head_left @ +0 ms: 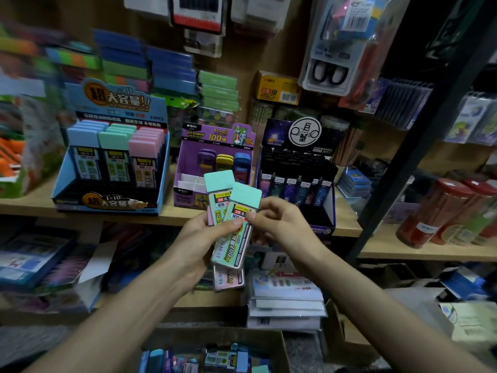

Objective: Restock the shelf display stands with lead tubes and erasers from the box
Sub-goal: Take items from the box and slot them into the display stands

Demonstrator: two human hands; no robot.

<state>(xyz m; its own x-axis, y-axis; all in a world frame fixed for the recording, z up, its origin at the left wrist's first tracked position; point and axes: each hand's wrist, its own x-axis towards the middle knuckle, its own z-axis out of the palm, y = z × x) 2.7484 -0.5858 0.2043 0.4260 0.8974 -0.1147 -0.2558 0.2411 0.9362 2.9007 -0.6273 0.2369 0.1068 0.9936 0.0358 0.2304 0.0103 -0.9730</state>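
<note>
Step in hand: sorting stock in the air in front of the shelf (35,204); nothing from this handful had yet gone into a stand.
Left hand (199,238): curled round a fanned stack of lead tubes (219,195), thumb across the front, with a pink tube (228,279) poking out below.
Right hand (282,223): pinching the front tube (232,249) by its upper edge, just under the mint cap, as if to peel it off the fan.
Where the tubes were: held between the purple stand (215,146) and the box (188,339) below, well apart from the blue display stand (113,162).
Long axis: the front tube ran lower left to upper right, tilted a little off upright, label facing the person.
Which way it pointed: cap end up and away, toward the shelf.
Next move, as I judged it: lift the front tube free, carry it left to the green column (117,138) of the blue stand, and slot it in cap uppermost, as its neighbours stood.
Needs care: the left grip had to hold the rest of the fan while one slid out.
</note>
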